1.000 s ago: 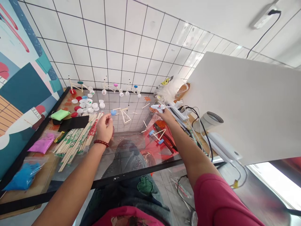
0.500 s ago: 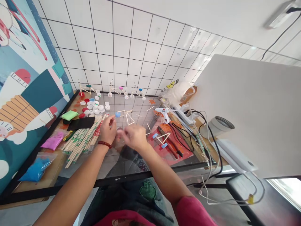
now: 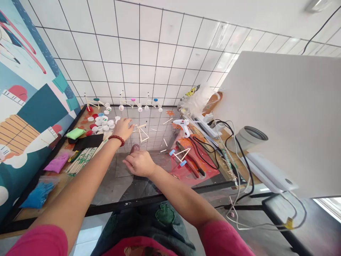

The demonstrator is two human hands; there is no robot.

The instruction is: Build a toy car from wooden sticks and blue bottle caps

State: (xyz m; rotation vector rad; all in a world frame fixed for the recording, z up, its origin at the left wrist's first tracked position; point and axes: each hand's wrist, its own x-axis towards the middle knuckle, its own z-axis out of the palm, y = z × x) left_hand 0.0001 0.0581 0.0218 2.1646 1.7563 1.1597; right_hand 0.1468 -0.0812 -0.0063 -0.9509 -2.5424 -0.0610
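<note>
My left hand (image 3: pixel 124 129) reaches over the glass table beside a small frame of wooden sticks (image 3: pixel 142 133). Its thumb and a finger are apart, near the frame's left end. A blue piece at that end is hidden now, and whether I touch it I cannot tell. Closer to me, my right hand (image 3: pixel 140 163) is curled, its thumb towards the left; what it holds, if anything, is hidden. Under my left forearm lie bundles of wooden chopsticks (image 3: pixel 84 159) in printed wrappers. White, red and blue bottle caps (image 3: pixel 102 122) are heaped just left of my left hand.
Stick models with cap wheels (image 3: pixel 130 103) line the back edge. To the right are a white glue gun (image 3: pixel 183 126), pliers (image 3: pixel 190 160), another stick frame with blue ends (image 3: pixel 180 156) and cables (image 3: pixel 205 153). Bags of blue clay (image 3: pixel 39 193) and pink clay (image 3: pixel 57 161) lie left.
My hands have moved apart. The left has gone forward over the stick frame's blue end; the right has drawn back towards me and left. The view has shifted slightly.
</note>
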